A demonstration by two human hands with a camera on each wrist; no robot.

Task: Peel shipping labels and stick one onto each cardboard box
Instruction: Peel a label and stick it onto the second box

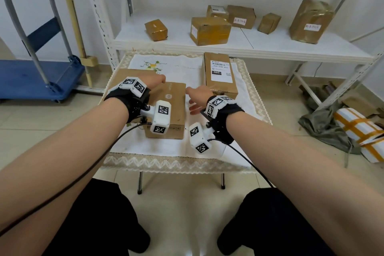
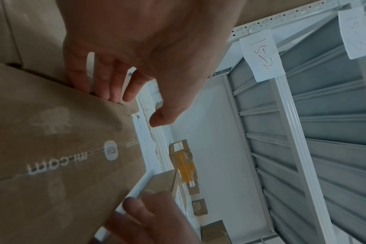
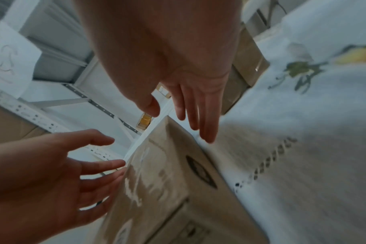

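We bracket the unlabelled box (image 1: pixel 166 108) at the near centre of the surface (image 1: pixel 178 147), left hand (image 1: pixel 154 81) with loosely bent fingers at its far-left edge and right hand (image 1: pixel 197 97) spread, holding nothing, beside its right face, likely to position it.

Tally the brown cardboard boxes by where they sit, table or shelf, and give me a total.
Table boxes: 3
Shelf boxes: 6
Total: 9
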